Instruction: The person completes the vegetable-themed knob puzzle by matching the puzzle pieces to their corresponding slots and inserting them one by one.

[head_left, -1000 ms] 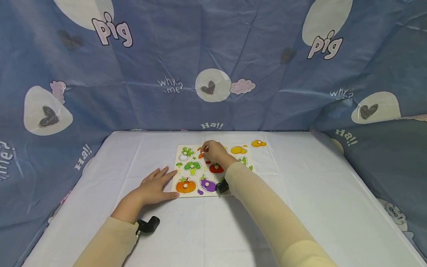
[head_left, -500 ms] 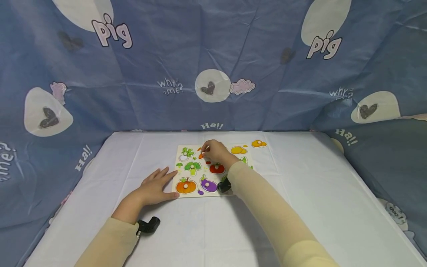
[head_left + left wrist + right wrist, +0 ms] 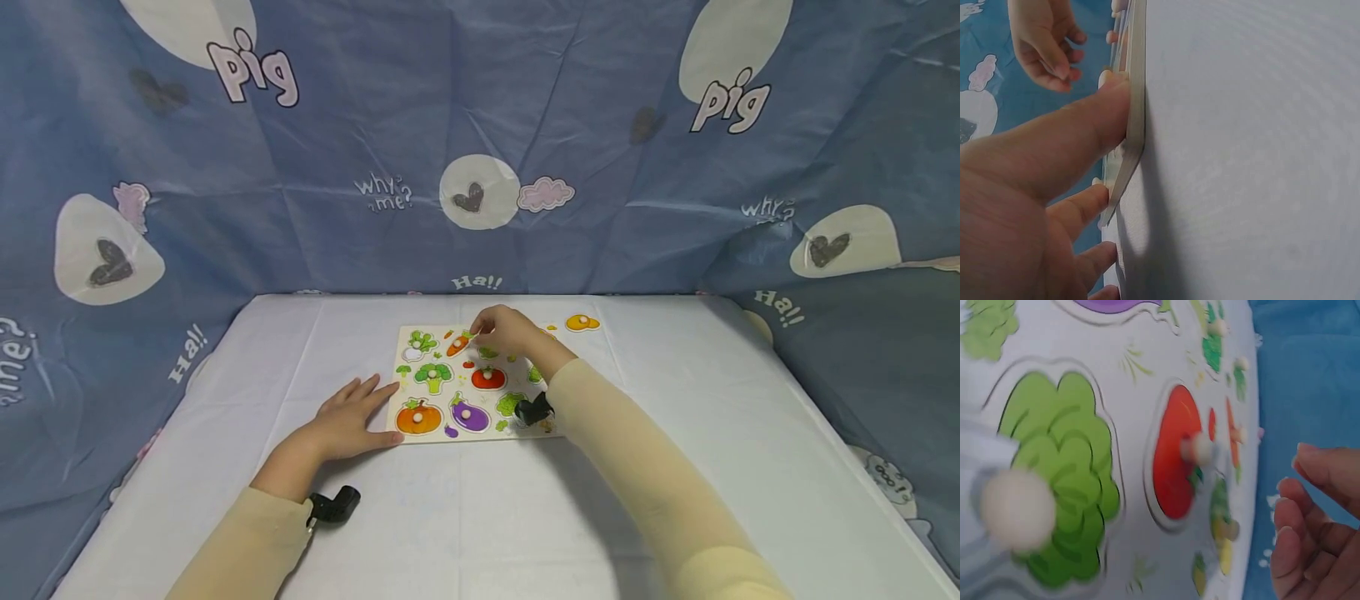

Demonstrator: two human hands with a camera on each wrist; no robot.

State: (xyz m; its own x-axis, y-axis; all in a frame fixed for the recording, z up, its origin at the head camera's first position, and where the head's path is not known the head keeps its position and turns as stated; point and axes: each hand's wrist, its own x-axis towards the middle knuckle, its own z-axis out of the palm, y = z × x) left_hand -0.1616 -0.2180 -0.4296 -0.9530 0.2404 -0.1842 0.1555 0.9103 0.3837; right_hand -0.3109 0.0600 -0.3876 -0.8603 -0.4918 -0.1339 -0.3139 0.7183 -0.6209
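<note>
A white puzzle board (image 3: 483, 436) with knobbed vegetable pieces lies on the table. My left hand (image 3: 347, 423) has its fingers spread at the board's left side, the thumb and index finger touching its edge (image 3: 1137, 81). Over the far part of the board, my right hand (image 3: 510, 331) holds nothing. In the right wrist view that hand (image 3: 1319, 531) is loosely bent, with a gap between thumb and fingers. Just left of its fingertips, a carrot piece (image 3: 452, 349) sits in the board. Nearby are a tomato piece (image 3: 487, 382), a broccoli piece (image 3: 433, 372) and an eggplant piece (image 3: 467, 418).
A yellow potato-like piece (image 3: 578, 323) lies off the board on the white tablecloth (image 3: 450, 517), beyond the board's far right corner. A blue printed curtain (image 3: 315, 217) stands behind the table. Black cameras (image 3: 335, 505) are strapped to both wrists.
The right hand has let go of the carrot's knob and moved to the right, uncovering the carrot. The left hand stays where it was at the board's edge.
</note>
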